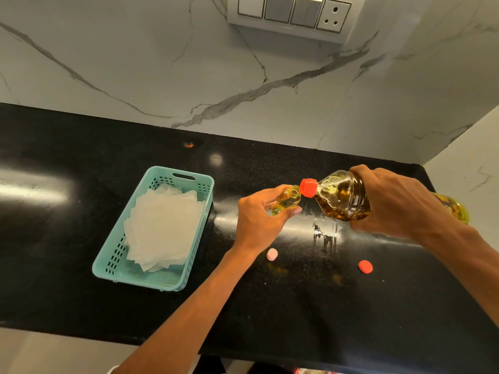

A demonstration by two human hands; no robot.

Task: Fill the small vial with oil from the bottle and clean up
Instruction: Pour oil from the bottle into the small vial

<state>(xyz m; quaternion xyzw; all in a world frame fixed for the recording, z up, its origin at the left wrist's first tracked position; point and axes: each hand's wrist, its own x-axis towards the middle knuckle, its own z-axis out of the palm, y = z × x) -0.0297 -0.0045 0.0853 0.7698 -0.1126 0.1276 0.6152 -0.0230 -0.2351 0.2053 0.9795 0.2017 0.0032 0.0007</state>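
Both hands are raised above the black speckled table [81, 265], meeting near its right-centre. The left hand [259, 220] is curled around the small vial [286, 200], fingers wrapped over the far side and the thumb pressed along the near side; the vial is tilted with its open threaded mouth pointing up and to the right, and yellow oil shows in its lower part. The right hand [399, 203] is closed firmly around the body of the oil bottle [341, 197], gripping it from above, fingers wrapped over the ribbed clear plastic. The bottle lies tipped nearly on its side, its base toward the right edge of the view and its red spout [308, 187] pointing left, just touching or right beside the vial's mouth; whether oil is flowing cannot be told. Amber oil pools along the bottle's lower side. Below the bottle, on the table, sits a shiny wet patch [325, 233], apparently spilled liquid. Nearer the person, two loose caps rest on the table, well apart from each other: a pale pink cap [272, 254] just beside the left wrist and a red cap [365, 266] to its right. To the left, away from the hands, a teal plastic basket [113, 260] holds a stack of white tissue sheets [164, 228]. Behind the table rises a white marble-pattern wall [135, 63] with a switch panel [291, 14].
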